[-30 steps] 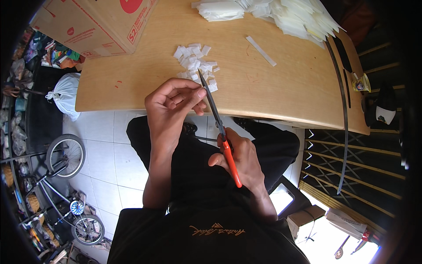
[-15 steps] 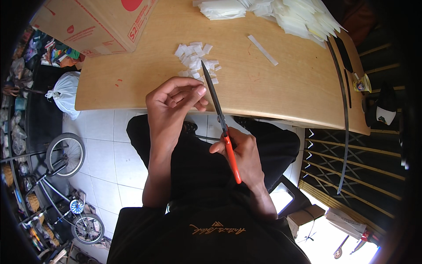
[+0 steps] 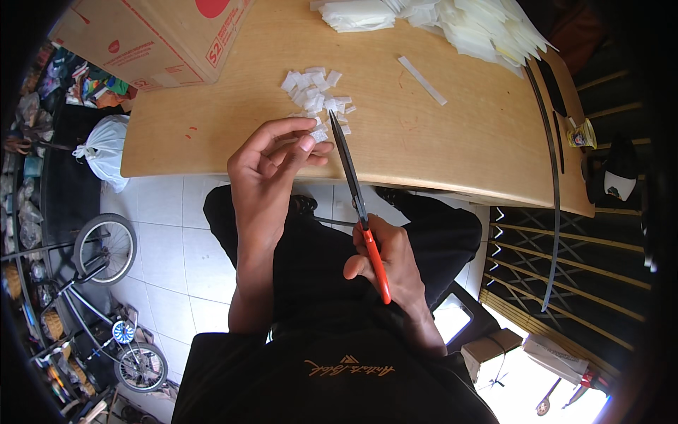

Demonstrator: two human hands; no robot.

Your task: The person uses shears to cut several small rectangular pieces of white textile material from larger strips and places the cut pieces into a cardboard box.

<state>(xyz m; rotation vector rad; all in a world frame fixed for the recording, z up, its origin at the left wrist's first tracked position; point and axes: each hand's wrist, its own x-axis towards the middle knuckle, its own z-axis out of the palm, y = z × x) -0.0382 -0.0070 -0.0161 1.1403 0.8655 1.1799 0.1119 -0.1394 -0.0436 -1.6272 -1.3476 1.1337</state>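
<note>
My right hand (image 3: 395, 265) is closed around scissors (image 3: 352, 169) with red handles and dark blades. The blades lie together and point away from me over the table's near edge. My left hand (image 3: 272, 159) is beside the blades, with thumb and forefinger apart and the other fingers loosely curled. Just past its fingertips a small white piece (image 3: 320, 134) shows; I cannot tell whether it touches them. Farther on, a pile of small cut white pieces (image 3: 309, 87) lies on the wooden table (image 3: 240, 134). A longer white strip (image 3: 422, 80) lies apart to the right.
A cardboard box (image 3: 152, 42) stands at the far left of the table. Stacks of translucent white sheets (image 3: 487, 32) lie at the far right. A dark flat band (image 3: 555, 212) hangs over the right edge. On the tiled floor at left are a white sack (image 3: 104, 147) and a bicycle (image 3: 106, 318).
My left thumb and forefinger have parted, and that hand has shifted slightly left. The scissors have drawn back a little toward me. A white piece now shows by the left fingertips.
</note>
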